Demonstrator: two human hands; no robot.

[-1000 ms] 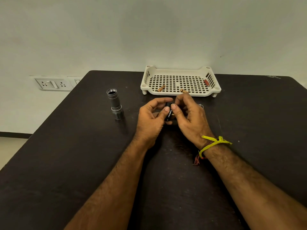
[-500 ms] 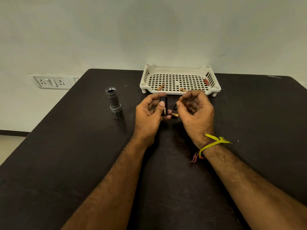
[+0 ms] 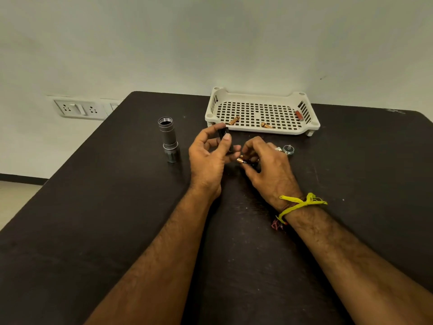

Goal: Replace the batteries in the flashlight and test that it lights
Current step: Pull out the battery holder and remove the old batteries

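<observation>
My left hand (image 3: 208, 158) holds a small black battery holder (image 3: 225, 140) upright between thumb and fingers. Just right of it my right hand (image 3: 267, 165) is low over the table, fingers closed on a black battery with a copper end (image 3: 242, 161). The grey flashlight body (image 3: 168, 141) stands on its head at the left, its threaded end open upward. The silver tail cap (image 3: 288, 149) lies on the table just beyond my right hand.
A white perforated tray (image 3: 262, 131) sits at the table's far edge with two copper-coloured batteries (image 3: 234, 120) (image 3: 266, 125) and a red one (image 3: 299, 114) inside. A wall socket plate (image 3: 79, 109) is at the left. The dark table (image 3: 117, 231) ends at left.
My right hand has dropped from beside the holder down to the table and closed on a battery there. My left hand has lifted the holder slightly and tilted it upright.
</observation>
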